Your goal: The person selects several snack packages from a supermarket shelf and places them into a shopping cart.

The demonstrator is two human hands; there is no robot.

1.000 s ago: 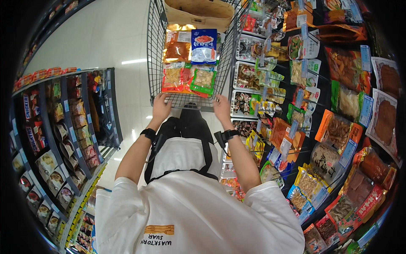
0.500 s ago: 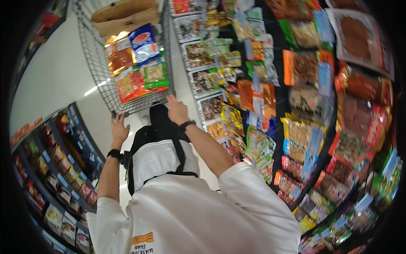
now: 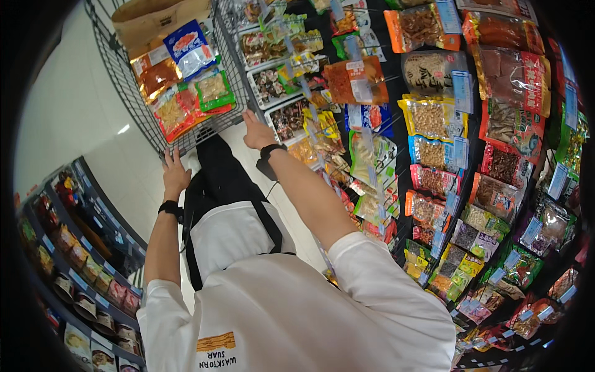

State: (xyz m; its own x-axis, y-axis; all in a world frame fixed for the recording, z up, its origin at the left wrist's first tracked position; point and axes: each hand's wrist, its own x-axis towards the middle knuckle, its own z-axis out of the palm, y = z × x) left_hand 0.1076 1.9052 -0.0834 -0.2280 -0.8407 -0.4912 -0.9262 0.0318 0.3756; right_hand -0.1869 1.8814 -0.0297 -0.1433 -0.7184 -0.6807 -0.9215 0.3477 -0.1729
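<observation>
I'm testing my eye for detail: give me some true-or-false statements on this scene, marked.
1. The left hand is at the near end of the cart. True.
2. In the cart, a green-edged packet is nearer the hands than a blue packet. True.
3. The right hand holds that blue packet. False: it lies in the cart.
4. The tan bag is at the cart's near end. False: it is at the far end.
5. A black band is on each wrist. True.
</observation>
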